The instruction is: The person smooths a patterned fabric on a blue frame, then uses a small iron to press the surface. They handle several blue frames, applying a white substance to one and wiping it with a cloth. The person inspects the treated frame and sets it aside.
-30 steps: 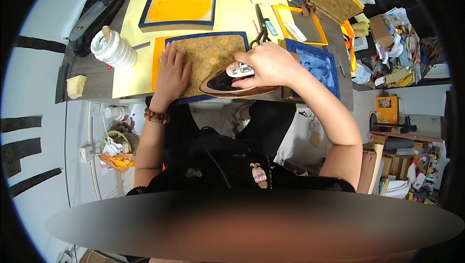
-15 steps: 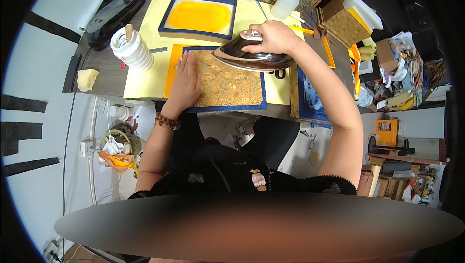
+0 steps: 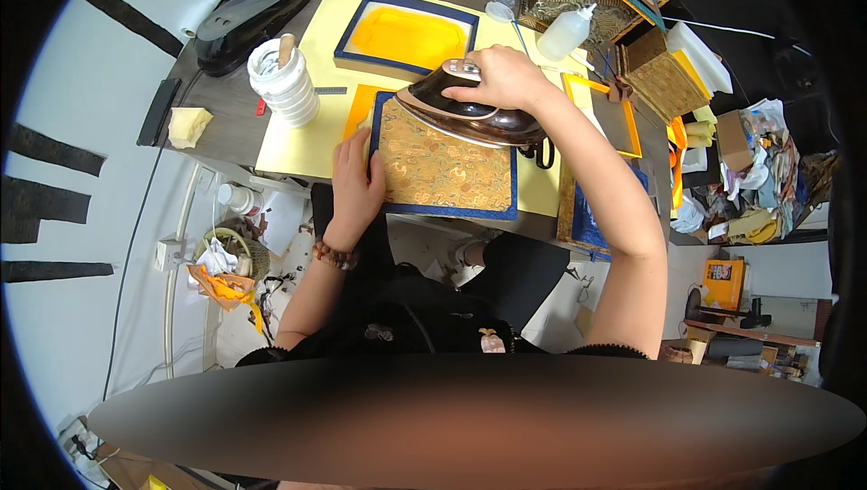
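Observation:
My right hand [image 3: 510, 77] is wrapped round the handle of a dark, copper-trimmed clothes iron [image 3: 432, 109]. The iron's soleplate lies over the far side of a gold patterned panel [image 3: 442, 169] with a blue border, its tip pointing left. At the panel's left edge rests my left hand [image 3: 357, 181], fingers stretched out and thumb a little apart. Part of an orange sheet [image 3: 361, 106] shows beyond those fingers. The panel lies on pale yellow paper [image 3: 293, 151] at the table's near edge.
Behind the panel is a blue-rimmed tray [image 3: 406, 34] with a yellow inside. A white jar [image 3: 284, 88] holding a stick stands left; a squeeze bottle [image 3: 566, 32] stands far right. Black scissor handles [image 3: 542, 156] lie beside the iron. A blue-faced panel [image 3: 601, 210] is under my right forearm.
My left hand has slid off the panel's patterned face to its left edge. The iron has shifted slightly left and nearer across the panel. The whole view has swung a little.

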### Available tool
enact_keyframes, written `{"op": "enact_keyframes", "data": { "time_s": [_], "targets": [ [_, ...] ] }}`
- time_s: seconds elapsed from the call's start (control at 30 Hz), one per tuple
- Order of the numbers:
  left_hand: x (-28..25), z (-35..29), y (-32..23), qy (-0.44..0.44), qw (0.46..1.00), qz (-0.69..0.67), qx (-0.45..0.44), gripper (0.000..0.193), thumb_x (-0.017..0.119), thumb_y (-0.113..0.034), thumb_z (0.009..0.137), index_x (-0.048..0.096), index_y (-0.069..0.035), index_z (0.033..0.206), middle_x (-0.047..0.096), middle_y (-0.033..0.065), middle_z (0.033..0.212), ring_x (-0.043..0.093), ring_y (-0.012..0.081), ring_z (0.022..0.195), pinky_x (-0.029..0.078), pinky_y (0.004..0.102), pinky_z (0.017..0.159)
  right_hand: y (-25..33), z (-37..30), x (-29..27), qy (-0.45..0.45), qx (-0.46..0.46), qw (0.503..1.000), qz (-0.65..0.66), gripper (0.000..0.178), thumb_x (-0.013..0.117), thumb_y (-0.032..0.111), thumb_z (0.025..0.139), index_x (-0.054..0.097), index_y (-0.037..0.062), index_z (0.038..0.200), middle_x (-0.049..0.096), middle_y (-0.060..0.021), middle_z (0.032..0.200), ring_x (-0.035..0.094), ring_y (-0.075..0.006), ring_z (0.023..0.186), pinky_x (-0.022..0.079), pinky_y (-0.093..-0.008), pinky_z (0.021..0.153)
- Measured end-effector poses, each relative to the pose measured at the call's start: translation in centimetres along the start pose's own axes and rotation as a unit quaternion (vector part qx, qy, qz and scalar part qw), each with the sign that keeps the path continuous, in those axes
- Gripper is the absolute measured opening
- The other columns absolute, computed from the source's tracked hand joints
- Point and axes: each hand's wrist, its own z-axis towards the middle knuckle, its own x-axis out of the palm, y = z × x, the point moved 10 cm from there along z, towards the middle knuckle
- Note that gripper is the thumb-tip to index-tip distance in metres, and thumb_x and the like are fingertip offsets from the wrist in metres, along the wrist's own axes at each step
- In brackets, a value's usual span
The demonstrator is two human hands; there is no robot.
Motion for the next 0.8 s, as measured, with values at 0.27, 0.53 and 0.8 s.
{"op": "enact_keyframes", "data": {
  "time_s": [0.27,0.53,0.8],
  "targets": [
    [-1.8,-6.6,4.5,-0.033,0.966,-0.173,-0.191,0.015,0.067,-0.01,0.099,0.062,0.001,0.106,0.065,0.0041,0.094,0.058,0.0106,0.077,0.048,0.0241,0.072,3.8,2.9,-0.3,-0.003,0.044,0.999,0.006,0.063,0.074,0.061,0.081,0.077,-0.0006,0.093,0.075,-0.0215,0.092,0.074,-0.0347,0.087,0.059,-0.0434,0.082],
    [3.0,-10.6,7.1,0.087,0.801,-0.462,-0.37,0.022,0.054,-0.024,0.108,0.061,-0.004,0.107,0.071,0.008,0.09,0.067,0.0126,0.076,0.054,0.026,0.073,3.5,0.6,3.0,0.125,0.22,0.928,0.273,0.068,0.065,0.051,0.094,0.042,0.0018,0.137,0.07,-0.0202,0.092,0.071,-0.0244,0.061,0.059,-0.0369,0.055],
    [3.2,-10.3,7.0,0.096,0.766,-0.505,-0.386,0.021,0.054,-0.023,0.108,0.061,-0.003,0.105,0.071,0.0098,0.087,0.068,0.0148,0.074,0.056,0.0272,0.073,8.7,-2.1,6.1,0.022,0.227,0.699,0.678,0.051,0.055,0.032,0.105,0.031,0.0086,0.142,0.062,-0.0135,0.07,0.065,-0.0231,0.05,0.057,-0.0357,0.045]
  ]
}}
